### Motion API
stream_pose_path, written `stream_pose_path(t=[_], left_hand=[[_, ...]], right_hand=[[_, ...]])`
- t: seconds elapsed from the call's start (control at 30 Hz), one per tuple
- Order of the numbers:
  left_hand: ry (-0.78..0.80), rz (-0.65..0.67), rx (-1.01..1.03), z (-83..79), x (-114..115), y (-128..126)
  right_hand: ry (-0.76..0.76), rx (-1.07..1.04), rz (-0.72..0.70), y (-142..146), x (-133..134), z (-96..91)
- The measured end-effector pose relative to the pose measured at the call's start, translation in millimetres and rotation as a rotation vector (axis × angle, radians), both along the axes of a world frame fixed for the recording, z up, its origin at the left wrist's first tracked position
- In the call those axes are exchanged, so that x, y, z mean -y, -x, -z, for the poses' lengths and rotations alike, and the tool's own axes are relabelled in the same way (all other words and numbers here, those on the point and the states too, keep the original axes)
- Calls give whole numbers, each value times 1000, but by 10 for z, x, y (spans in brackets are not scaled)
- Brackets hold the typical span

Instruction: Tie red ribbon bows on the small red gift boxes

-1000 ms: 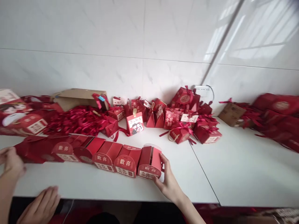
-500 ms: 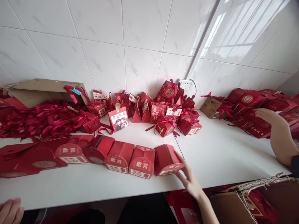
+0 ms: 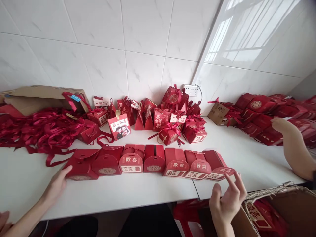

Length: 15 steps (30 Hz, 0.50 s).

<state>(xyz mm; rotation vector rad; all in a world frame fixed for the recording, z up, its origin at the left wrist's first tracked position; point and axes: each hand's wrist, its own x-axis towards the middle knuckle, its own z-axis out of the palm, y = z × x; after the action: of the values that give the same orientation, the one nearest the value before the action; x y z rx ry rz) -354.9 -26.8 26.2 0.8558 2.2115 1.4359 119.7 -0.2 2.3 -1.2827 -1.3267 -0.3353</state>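
A row of small red gift boxes with rounded flaps and gold or cream print stands along the table's front. My left hand (image 3: 58, 182) lies with extended fingers against the outer side of the leftmost red gift box (image 3: 82, 164); it pushes on the side without wrapping round it. At the other end, my right hand (image 3: 228, 199) has its fingers apart and bent, palm turned up, fingertips at the front corner of the rightmost gift box (image 3: 216, 163). Between them sit several more, among them a box with twisted red cord (image 3: 133, 151).
Behind the row lie a heap of red ribbons (image 3: 41, 128), an open cardboard box (image 3: 46, 95) and several finished gift boxes (image 3: 170, 133). A co-worker's hand (image 3: 282, 126) touches stacked red boxes at right. Another person's fingers (image 3: 3, 220) show at lower left. A carton (image 3: 276, 191) stands front right.
My left hand has come in at the row's left end. The row has shifted right and sits closer together. My right hand has moved right and turned, its fingers loosened from the end box.
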Motion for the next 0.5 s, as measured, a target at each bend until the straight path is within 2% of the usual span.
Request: stream_pose_path(t=[0.1,0.2,0.3,0.37,0.5], left_hand=[[18,168,359,24,-39,-331],[47,257,360,-29,-90,-678],[101,324,304,-41,-167,-1040],[118,369,316,17,-237,-1281],[73,468,320,191,-418,-1766]], right_hand=[[-114,148,-103,-43,113,-71],[-19,112,-288,13,217,-23],[195,37,-490,235,300,182],[305,53,-568,420,332,383],[370,129,-545,662,334,742]])
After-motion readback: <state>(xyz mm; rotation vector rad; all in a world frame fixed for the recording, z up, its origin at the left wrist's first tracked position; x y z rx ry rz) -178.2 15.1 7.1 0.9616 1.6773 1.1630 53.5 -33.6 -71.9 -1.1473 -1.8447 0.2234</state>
